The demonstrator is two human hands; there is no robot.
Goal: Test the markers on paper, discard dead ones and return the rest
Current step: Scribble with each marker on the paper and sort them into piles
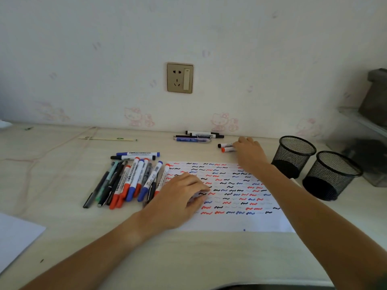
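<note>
- left hand (178, 197) lies flat on the test paper (240, 220), fingers relaxed, holding nothing.
- right hand (249, 153) reaches past the paper, its fingers on two markers (226, 147) on the counter (62, 185); the grip cannot be told.
- pile of markers (129, 181) left of the paper.
- two mesh cups (314, 164) at right.

Black wire-mesh metal cups (295, 155), matt white paper (230, 221), smooth plastic markers (134, 181)

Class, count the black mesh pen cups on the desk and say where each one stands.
2. One mesh cup stands right of the test paper, near the right hand; the second mesh cup stands beside it, nearer and further right. None seems hidden.
</note>
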